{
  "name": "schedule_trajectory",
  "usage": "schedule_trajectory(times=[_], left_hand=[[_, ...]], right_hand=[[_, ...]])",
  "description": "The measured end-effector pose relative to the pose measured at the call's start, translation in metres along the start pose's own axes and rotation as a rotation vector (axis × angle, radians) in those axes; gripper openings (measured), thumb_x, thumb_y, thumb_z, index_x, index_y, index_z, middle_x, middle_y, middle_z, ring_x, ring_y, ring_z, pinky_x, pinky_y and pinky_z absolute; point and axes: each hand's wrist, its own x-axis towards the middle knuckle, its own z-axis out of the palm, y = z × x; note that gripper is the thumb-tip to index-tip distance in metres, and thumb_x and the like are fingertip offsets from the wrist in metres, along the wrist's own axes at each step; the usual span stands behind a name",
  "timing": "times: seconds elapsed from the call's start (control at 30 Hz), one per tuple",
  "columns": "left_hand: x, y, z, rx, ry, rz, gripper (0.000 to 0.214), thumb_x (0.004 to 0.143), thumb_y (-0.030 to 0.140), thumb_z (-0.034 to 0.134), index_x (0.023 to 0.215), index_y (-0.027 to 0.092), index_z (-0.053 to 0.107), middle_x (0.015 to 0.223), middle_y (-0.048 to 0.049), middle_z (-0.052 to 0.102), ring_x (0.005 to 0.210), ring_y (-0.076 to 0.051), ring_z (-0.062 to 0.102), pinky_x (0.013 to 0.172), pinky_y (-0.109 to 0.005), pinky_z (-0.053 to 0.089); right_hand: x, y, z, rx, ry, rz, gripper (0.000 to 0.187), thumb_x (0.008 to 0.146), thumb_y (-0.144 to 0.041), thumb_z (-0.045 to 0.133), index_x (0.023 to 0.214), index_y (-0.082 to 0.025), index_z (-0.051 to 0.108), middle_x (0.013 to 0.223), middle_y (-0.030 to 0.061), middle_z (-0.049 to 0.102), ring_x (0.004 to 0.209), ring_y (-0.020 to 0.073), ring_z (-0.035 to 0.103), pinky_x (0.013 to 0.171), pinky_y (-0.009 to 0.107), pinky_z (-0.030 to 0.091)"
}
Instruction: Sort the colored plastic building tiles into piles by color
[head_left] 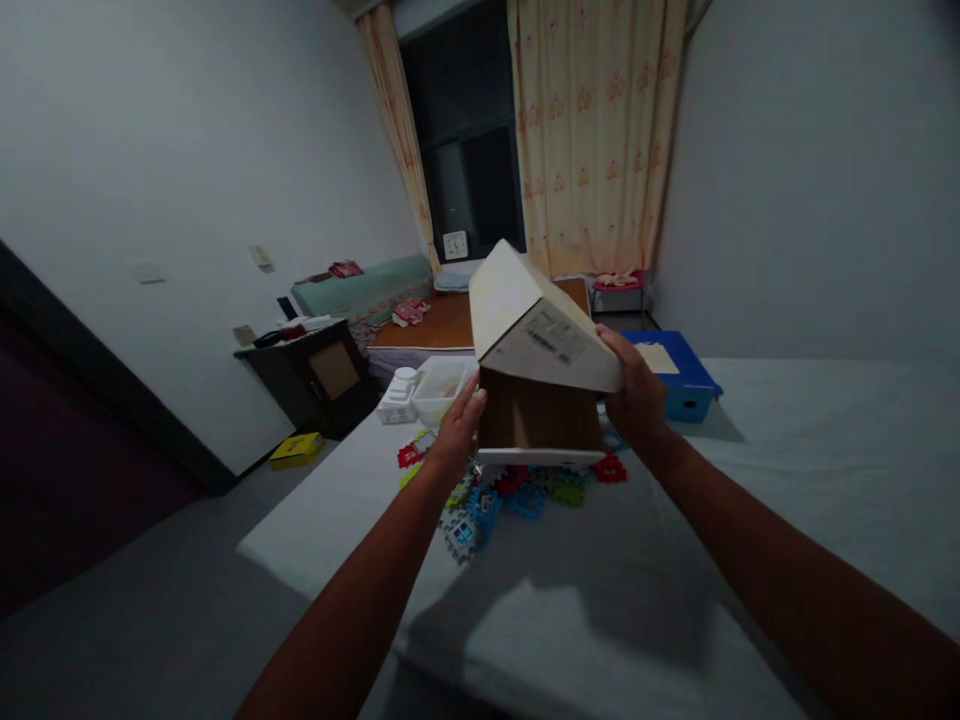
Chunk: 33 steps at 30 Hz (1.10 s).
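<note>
A white cardboard box with a brown inside and a printed label hangs tilted in the air, its flap lifted. My left hand grips its left edge, fingers pressed against the side. At the right end, my right hand is closed around the box's corner. Below the box, colourful toothed plastic pieces in red, blue, green and grey lie in a pile on the white sheet. The box hides part of the pile. Nothing shows inside the part of the box that I can see.
Behind my left hand stand a clear plastic tub and a white container. A blue lidded box sits to the right. Farther off are a dark cabinet, a yellow box on the floor and a bed.
</note>
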Motion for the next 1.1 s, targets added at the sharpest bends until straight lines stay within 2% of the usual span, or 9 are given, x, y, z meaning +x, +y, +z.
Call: schedule_trajectory(times=[0.2, 0.4, 0.47, 0.53, 0.63, 0.73, 0.87, 0.97, 1.1], left_hand=[[0.0, -0.009, 0.0, -0.225, 0.035, -0.17, 0.058, 0.07, 0.052, 0.075, 0.117, 0.019, 0.068, 0.107, -0.0105, 0.075, 0.104, -0.032, 0.069, 0.081, -0.041, 0.057], [0.001, -0.011, 0.003, -0.36, 0.061, -0.14, 0.05, 0.067, 0.045, 0.075, 0.11, 0.019, 0.071, 0.1, -0.0085, 0.077, 0.106, -0.032, 0.068, 0.088, -0.043, 0.056], [0.001, -0.006, 0.005, -0.38, 0.068, -0.126, 0.053, 0.07, 0.048, 0.072, 0.113, 0.018, 0.07, 0.101, -0.0092, 0.077, 0.107, -0.032, 0.068, 0.091, -0.045, 0.055], [0.001, 0.0, 0.008, -0.384, 0.048, -0.118, 0.056, 0.072, 0.05, 0.07, 0.116, 0.017, 0.069, 0.103, -0.0102, 0.076, 0.108, -0.032, 0.067, 0.094, -0.045, 0.054], [-0.001, 0.004, 0.013, -0.366, 0.01, -0.14, 0.058, 0.073, 0.051, 0.068, 0.119, 0.016, 0.068, 0.105, -0.0113, 0.076, 0.108, -0.033, 0.067, 0.095, -0.046, 0.054], [-0.003, 0.004, 0.017, -0.315, -0.031, -0.182, 0.057, 0.074, 0.051, 0.069, 0.119, 0.015, 0.068, 0.106, -0.0122, 0.075, 0.109, -0.033, 0.067, 0.094, -0.045, 0.054], [-0.001, 0.005, 0.03, -0.283, -0.198, -0.222, 0.056, 0.078, 0.051, 0.067, 0.123, 0.017, 0.067, 0.118, -0.0115, 0.072, 0.116, -0.033, 0.063, 0.095, -0.043, 0.054], [0.004, 0.007, 0.042, -0.269, -0.252, -0.21, 0.055, 0.084, 0.05, 0.063, 0.133, 0.025, 0.059, 0.135, -0.0087, 0.063, 0.123, -0.029, 0.059, 0.097, -0.043, 0.053], [0.012, 0.01, 0.029, -0.15, -0.15, -0.196, 0.055, 0.085, 0.043, 0.066, 0.137, 0.029, 0.054, 0.149, -0.01, 0.049, 0.126, -0.027, 0.057, 0.098, -0.044, 0.053]], right_hand=[[-0.009, -0.013, -0.01, 0.207, -0.365, -0.079, 0.042, 0.095, -0.024, 0.049, 0.136, -0.025, 0.055, 0.144, 0.0073, 0.054, 0.137, 0.0236, 0.046, 0.117, 0.052, 0.037], [-0.013, -0.02, -0.024, 0.251, -0.476, -0.007, 0.04, 0.09, -0.018, 0.05, 0.125, -0.03, 0.066, 0.138, 0.0029, 0.06, 0.141, 0.0253, 0.041, 0.117, 0.057, 0.031], [-0.014, -0.017, -0.022, 0.348, -0.428, 0.22, 0.034, 0.092, -0.024, 0.05, 0.12, -0.03, 0.068, 0.138, 0.003, 0.06, 0.141, 0.0263, 0.04, 0.116, 0.058, 0.032], [-0.016, -0.014, -0.015, 0.51, -0.367, 0.613, 0.037, 0.095, -0.036, 0.049, 0.128, -0.029, 0.062, 0.141, 0.0055, 0.057, 0.136, 0.0265, 0.047, 0.109, 0.056, 0.041], [-0.023, -0.014, -0.001, 0.902, -0.465, 1.144, 0.055, 0.092, -0.051, 0.054, 0.14, -0.025, 0.048, 0.135, 0.0114, 0.062, 0.118, 0.0264, 0.063, 0.095, 0.049, 0.055], [-0.032, -0.015, 0.004, 1.256, -0.537, 1.354, 0.059, 0.088, -0.048, 0.062, 0.138, -0.019, 0.049, 0.119, 0.0126, 0.071, 0.102, 0.0251, 0.071, 0.089, 0.043, 0.059], [-0.038, -0.013, -0.005, 1.396, -0.422, 1.442, 0.05, 0.09, -0.039, 0.058, 0.132, -0.014, 0.053, 0.111, 0.0124, 0.074, 0.099, 0.0251, 0.072, 0.091, 0.043, 0.058], [-0.029, 0.0, -0.025, 1.303, -0.303, 1.374, 0.045, 0.091, -0.038, 0.051, 0.128, -0.014, 0.056, 0.112, 0.0121, 0.073, 0.104, 0.0257, 0.071, 0.096, 0.046, 0.055], [0.002, 0.061, -0.09, 0.895, -0.092, 1.164, 0.045, 0.093, -0.042, 0.042, 0.123, -0.014, 0.061, 0.117, 0.0142, 0.071, 0.104, 0.028, 0.07, 0.091, 0.051, 0.055]])
